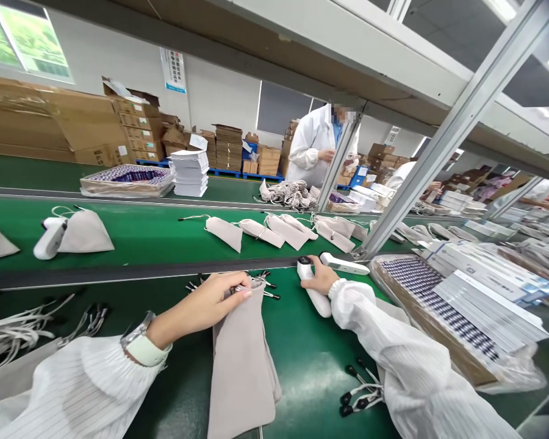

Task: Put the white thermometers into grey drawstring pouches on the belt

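My left hand (pixel 229 296) is closed on the top edge of a small stack of beige drawstring pouches (pixel 242 372), which hang toward me over the green work surface. Black-tipped cords stick out around the gathered tops. My right hand (pixel 322 277) has its fingers wrapped round a white infrared thermometer (pixel 319 299) with a dark round head, low over the surface. Just beyond that hand lies a second white thermometer (pixel 345 264), on its side. More black-tipped cords (pixel 361 387) lie under my right sleeve, and their pouches are mostly hidden.
Across the dark rail, a green belt (pixel 141 238) carries several pouches (pixel 274 231) and a white thermometer (pixel 50 238) beside a pouch. At right stands a plastic-wrapped carton (pixel 434 305) with flat boxes on it. A slanted metal post (pixel 439 146) rises ahead; a co-worker (pixel 318 146) stands beyond.
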